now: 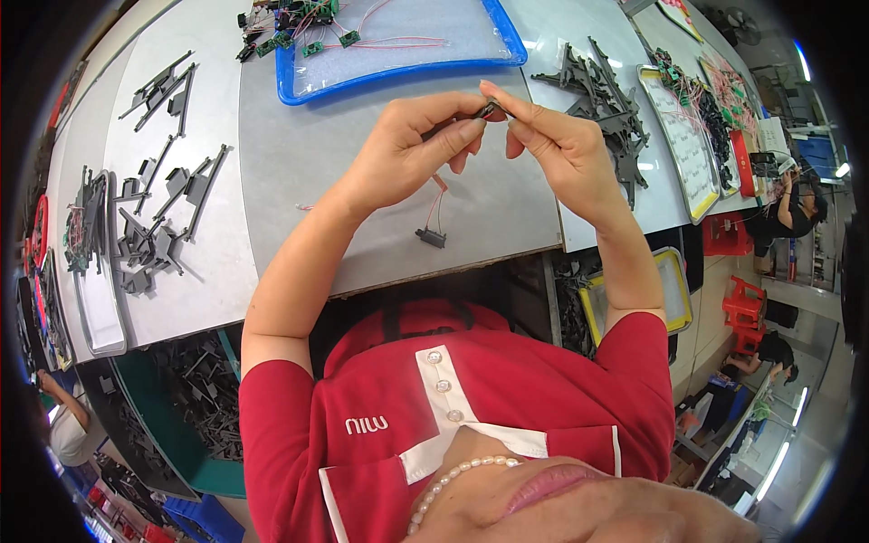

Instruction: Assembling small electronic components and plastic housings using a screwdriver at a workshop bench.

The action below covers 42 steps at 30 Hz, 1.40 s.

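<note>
Above the grey worktop (362, 244), my left hand (407, 149) and my right hand (563, 149) meet with their fingertips closed on one small dark part (491, 109). A bit of red shows at it; the fingers cover most of it, so its kind cannot be made out. Below my left hand, a small black rectangular component (431, 237) with thin wires lies on the worktop or hangs just above it; I cannot tell which. Its wires run up toward a small pale-orange piece (440, 183) near my left fingers.
A blue-rimmed tray (407, 65) at the back has green circuit boards (312, 48) with wires at its left corner. Dark plastic brackets lie at left (163, 204) and right (605, 109). A white tray (101, 312) stands far left. Bins of dark parts (204, 398) sit below; other people work nearby.
</note>
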Each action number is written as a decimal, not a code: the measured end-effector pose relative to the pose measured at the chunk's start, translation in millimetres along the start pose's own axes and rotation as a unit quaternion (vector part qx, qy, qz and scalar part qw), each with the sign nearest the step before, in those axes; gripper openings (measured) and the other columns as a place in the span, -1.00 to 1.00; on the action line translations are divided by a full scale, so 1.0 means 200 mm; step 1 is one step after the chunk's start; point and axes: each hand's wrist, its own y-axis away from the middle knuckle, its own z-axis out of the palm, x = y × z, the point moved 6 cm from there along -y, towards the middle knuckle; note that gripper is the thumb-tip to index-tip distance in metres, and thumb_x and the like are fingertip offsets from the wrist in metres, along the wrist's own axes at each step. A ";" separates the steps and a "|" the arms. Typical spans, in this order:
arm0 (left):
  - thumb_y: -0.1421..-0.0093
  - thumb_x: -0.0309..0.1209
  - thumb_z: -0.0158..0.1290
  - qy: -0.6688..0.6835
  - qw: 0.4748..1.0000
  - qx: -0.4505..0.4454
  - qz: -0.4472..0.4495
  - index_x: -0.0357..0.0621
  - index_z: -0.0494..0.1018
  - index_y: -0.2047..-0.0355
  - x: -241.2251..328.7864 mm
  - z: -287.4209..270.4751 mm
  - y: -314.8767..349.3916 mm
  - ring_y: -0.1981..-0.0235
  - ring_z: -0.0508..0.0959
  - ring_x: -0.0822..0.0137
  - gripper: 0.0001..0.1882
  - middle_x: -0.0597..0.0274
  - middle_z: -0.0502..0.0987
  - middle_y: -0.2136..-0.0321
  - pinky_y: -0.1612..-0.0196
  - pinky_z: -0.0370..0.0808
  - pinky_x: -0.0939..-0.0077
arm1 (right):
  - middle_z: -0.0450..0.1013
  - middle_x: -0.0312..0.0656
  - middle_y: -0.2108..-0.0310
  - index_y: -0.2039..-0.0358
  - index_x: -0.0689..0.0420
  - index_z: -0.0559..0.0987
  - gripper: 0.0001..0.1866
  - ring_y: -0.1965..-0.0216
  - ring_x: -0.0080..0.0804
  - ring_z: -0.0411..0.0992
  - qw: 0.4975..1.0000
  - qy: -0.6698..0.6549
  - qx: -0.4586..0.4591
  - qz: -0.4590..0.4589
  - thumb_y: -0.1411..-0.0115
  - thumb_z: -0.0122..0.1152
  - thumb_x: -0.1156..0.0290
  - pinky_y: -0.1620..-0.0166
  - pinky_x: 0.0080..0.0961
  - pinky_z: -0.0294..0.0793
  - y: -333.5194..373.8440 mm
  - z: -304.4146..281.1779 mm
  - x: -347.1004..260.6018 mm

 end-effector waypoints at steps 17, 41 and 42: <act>-0.25 -0.41 0.02 0.023 0.997 0.069 -0.002 -0.27 0.51 0.19 0.00 -0.03 0.00 0.60 0.39 0.64 -0.79 0.40 0.45 0.56 0.56 0.31 0.76 | 0.36 -0.41 0.61 -0.11 -0.05 0.44 -0.63 0.49 -0.72 0.25 0.992 -0.093 -0.023 0.082 -0.29 -0.04 0.40 0.39 -0.72 0.23 0.00 0.03 0.04; -0.23 -0.49 0.03 -0.109 0.988 0.069 0.080 -0.31 0.50 0.20 0.03 -0.06 0.00 0.57 0.41 0.62 -0.82 0.36 0.47 0.55 0.51 0.38 0.74 | 0.44 -0.24 0.55 -0.09 -0.06 0.45 -0.58 0.50 -0.56 0.42 0.998 0.001 0.047 -0.032 -0.23 -0.03 0.54 0.37 -0.63 0.41 0.00 0.03 -0.06; -0.23 -0.50 0.03 -0.102 0.989 0.073 0.074 -0.32 0.50 0.21 0.03 -0.06 0.00 0.56 0.42 0.62 -0.84 0.36 0.47 0.54 0.51 0.39 0.74 | 0.46 -0.24 0.53 -0.08 -0.03 0.46 -0.59 0.49 -0.56 0.44 0.997 -0.031 0.068 -0.036 -0.22 -0.02 0.54 0.35 -0.64 0.41 0.01 0.02 -0.06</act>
